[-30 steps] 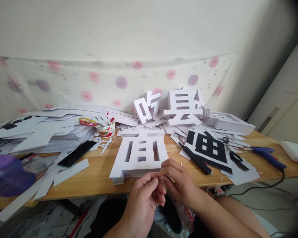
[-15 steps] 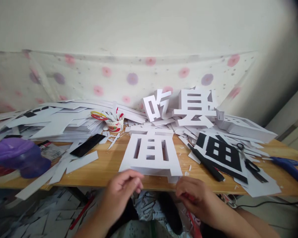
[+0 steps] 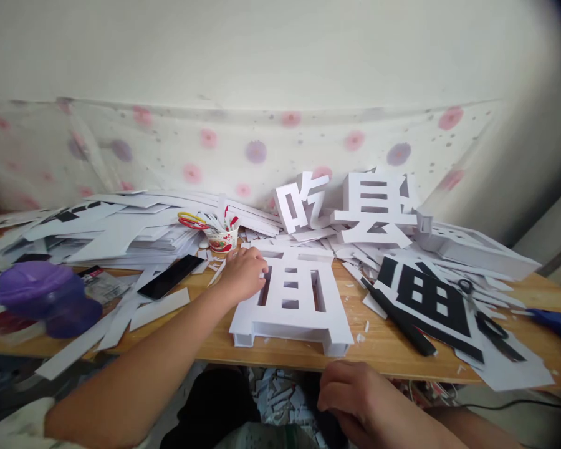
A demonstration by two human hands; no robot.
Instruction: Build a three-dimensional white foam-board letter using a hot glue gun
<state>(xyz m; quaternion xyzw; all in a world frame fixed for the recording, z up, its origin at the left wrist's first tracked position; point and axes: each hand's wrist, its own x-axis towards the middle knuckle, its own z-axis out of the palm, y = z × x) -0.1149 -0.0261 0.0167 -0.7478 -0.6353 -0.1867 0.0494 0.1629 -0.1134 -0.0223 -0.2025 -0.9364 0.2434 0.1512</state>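
Observation:
A large white three-dimensional character (image 3: 303, 315), apparently foam board, lies face up at the table's front edge. It has upright slots and small square holes. My left hand (image 3: 243, 272) reaches to its upper left side, fingers bent over the edge there; the thumb is hidden. Just off the front edge, low and to the right of the character, my right hand (image 3: 350, 396) is closed with curled fingers. Whatever it may hold is hidden.
Finished white characters (image 3: 376, 202) stand behind, amid board scraps. On the left are stacked sheets (image 3: 107, 234), a phone (image 3: 168, 277), a purple cup (image 3: 42, 299) and a paper tub (image 3: 223, 239). Scissors (image 3: 467, 290), a black rod (image 3: 399, 318) and a blue tool (image 3: 554, 327) lie right.
My left hand has moved forward from the front edge to the character's upper left side. My right hand has dropped slightly lower. The view has shifted a little.

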